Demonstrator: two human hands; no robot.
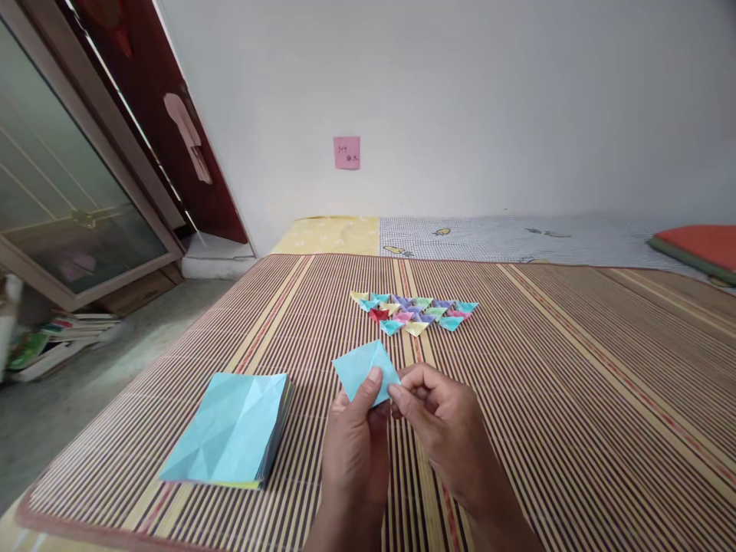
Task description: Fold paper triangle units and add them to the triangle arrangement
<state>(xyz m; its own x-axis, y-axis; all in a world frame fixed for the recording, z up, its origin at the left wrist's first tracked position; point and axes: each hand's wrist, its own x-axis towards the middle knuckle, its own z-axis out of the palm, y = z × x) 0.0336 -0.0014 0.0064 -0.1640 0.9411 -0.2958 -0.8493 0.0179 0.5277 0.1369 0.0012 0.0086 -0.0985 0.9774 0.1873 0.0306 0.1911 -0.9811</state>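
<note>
A light blue sheet of origami paper point(357, 366), folded into a small square, is held up between both hands over the mat. My left hand point(355, 441) grips its lower edge, thumb flat on the front and fingers behind. At the right corner, my right hand point(440, 410) pinches the paper between thumb and forefinger. Left of the hands lies a stack of creased square paper point(227, 429), light blue on top with other colours below. Beyond the hands, several small folded paper boats point(415, 313) in yellow, blue, red, pink, green and purple sit in rows.
A striped bamboo mat point(575, 429) covers the bed. Behind it runs patterned cloth point(488, 238) along the white wall, which bears a pink note point(346, 153). A red and green folded item point(698, 249) lies far right. Books point(60, 341) lie on the floor at left.
</note>
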